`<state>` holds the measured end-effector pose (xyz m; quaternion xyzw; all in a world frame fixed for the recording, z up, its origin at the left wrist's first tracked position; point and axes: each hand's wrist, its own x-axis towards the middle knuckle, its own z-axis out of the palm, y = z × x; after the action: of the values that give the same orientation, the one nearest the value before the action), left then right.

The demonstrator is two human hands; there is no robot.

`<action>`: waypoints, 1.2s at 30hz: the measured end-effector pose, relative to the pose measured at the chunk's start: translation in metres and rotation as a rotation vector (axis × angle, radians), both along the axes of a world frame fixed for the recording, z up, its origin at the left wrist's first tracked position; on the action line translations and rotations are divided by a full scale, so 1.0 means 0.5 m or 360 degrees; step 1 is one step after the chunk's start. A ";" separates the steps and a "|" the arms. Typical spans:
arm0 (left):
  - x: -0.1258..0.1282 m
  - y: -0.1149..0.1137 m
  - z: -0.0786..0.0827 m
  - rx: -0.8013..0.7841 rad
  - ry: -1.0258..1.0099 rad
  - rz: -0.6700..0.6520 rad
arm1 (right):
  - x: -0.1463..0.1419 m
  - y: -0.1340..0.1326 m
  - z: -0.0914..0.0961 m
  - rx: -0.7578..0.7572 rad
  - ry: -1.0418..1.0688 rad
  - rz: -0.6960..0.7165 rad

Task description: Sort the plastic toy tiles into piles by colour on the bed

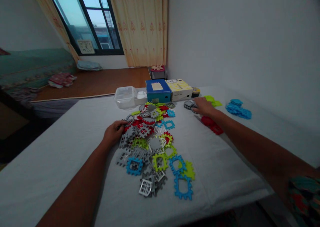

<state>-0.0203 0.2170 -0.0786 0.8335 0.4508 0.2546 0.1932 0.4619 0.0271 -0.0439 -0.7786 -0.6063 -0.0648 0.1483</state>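
Under right hand [203, 106] — grey tiles [189, 104] partly covered, left hand [113, 132] grip unclear.

A loose heap of toothed square plastic tiles [152, 143] sprawls across the middle of the white cloth [50, 160]. Grey, red, lime green and blue pieces lie flat or overlapping, many of them open frames or small white window grids. Well apart from it, at the far right, a small stack of grey tiles [189, 104] of the same toothed kind lies flat, one on another.
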 end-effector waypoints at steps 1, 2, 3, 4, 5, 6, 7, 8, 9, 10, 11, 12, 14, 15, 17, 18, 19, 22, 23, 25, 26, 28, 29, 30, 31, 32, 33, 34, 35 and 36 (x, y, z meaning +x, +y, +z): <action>0.000 0.000 0.000 -0.0006 -0.0008 -0.0005 | -0.032 0.003 0.004 -0.0015 -0.0015 0.0131; 0.000 0.000 0.001 -0.0016 -0.0016 -0.0011 | -0.068 0.007 0.006 -0.0034 -0.0018 0.0311; -0.001 0.000 0.001 -0.0026 -0.0025 -0.0014 | -0.105 0.011 0.005 -0.0076 0.0004 0.0536; -0.001 0.001 0.002 -0.0034 -0.0030 -0.0015 | -0.141 0.015 0.001 -0.0134 0.0039 0.0745; -0.001 0.002 0.002 -0.0037 -0.0033 -0.0015 | -0.174 0.020 -0.005 -0.0191 0.0077 0.0906; -0.002 0.003 0.001 -0.0035 -0.0033 -0.0016 | -0.201 0.023 -0.012 -0.0237 0.0109 0.1018; -0.003 0.004 0.001 -0.0031 -0.0035 -0.0018 | -0.223 0.027 -0.019 -0.0264 0.0130 0.1087; -0.003 0.006 0.000 -0.0028 -0.0038 -0.0026 | -0.238 0.029 -0.025 -0.0270 0.0142 0.1123; -0.004 0.008 -0.001 -0.0027 -0.0045 -0.0035 | -0.247 0.029 -0.030 -0.0262 0.0146 0.1142; -0.005 0.010 -0.001 -0.0030 -0.0054 -0.0040 | -0.251 0.028 -0.033 -0.0246 0.0150 0.1146; -0.006 0.012 -0.002 -0.0037 -0.0060 -0.0037 | -0.250 0.024 -0.034 -0.0227 0.0157 0.1137; -0.006 0.014 -0.001 -0.0049 -0.0063 -0.0028 | -0.247 0.018 -0.034 -0.0212 0.0169 0.1119; -0.007 0.017 0.000 -0.0069 -0.0055 0.0002 | -0.234 -0.001 -0.031 -0.0177 0.0206 0.1059; -0.007 0.019 0.002 -0.0071 -0.0047 0.0014 | -0.225 -0.014 -0.029 -0.0143 0.0225 0.1027; -0.008 0.021 0.005 -0.0063 -0.0025 0.0014 | -0.195 -0.043 -0.022 -0.0023 0.0260 0.0971; -0.009 0.022 0.006 -0.0061 -0.0007 0.0009 | -0.173 -0.059 -0.016 0.0065 0.0274 0.0935; -0.010 0.023 0.007 -0.0065 0.0011 0.0007 | -0.144 -0.075 -0.009 0.0163 0.0288 0.0873; -0.013 0.027 0.008 -0.0081 0.0039 0.0013 | -0.015 -0.126 0.020 0.0450 0.0375 0.0445; -0.014 0.029 0.007 -0.0087 0.0047 0.0022 | 0.039 -0.146 0.030 0.0531 0.0443 0.0217; -0.017 0.033 0.006 -0.0102 0.0066 0.0041 | 0.151 -0.193 0.043 0.0727 0.0620 -0.0305; -0.019 0.036 0.004 -0.0103 0.0073 0.0053 | 0.203 -0.219 0.044 0.0805 0.0649 -0.0562; -0.021 0.042 0.002 -0.0095 0.0069 0.0068 | 0.290 -0.276 0.034 0.0881 0.0698 -0.0980; -0.022 0.044 0.000 -0.0087 0.0061 0.0073 | 0.321 -0.304 0.023 0.0865 0.0725 -0.1125; -0.022 0.046 -0.001 -0.0078 0.0052 0.0077 | 0.343 -0.329 0.010 0.0850 0.0723 -0.1224; -0.022 0.047 -0.001 -0.0070 0.0043 0.0083 | 0.356 -0.351 -0.004 0.0841 0.0700 -0.1279; -0.022 0.047 -0.001 -0.0063 0.0034 0.0090 | 0.362 -0.368 -0.018 0.0846 0.0653 -0.1297; -0.022 0.047 0.000 -0.0061 0.0029 0.0097 | 0.361 -0.380 -0.030 0.0862 0.0591 -0.1292; -0.022 0.045 0.001 -0.0061 0.0024 0.0102 | 0.355 -0.387 -0.039 0.0880 0.0529 -0.1278; -0.022 0.044 0.002 -0.0063 0.0020 0.0104 | 0.346 -0.389 -0.044 0.0886 0.0475 -0.1262; -0.022 0.043 0.004 -0.0069 0.0021 0.0100 | 0.335 -0.387 -0.046 0.0865 0.0441 -0.1255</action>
<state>-0.0311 0.2382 -0.0768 0.8161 0.4835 0.2452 0.2003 0.6295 -0.1666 -0.0670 -0.8830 -0.2016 -0.1674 0.3894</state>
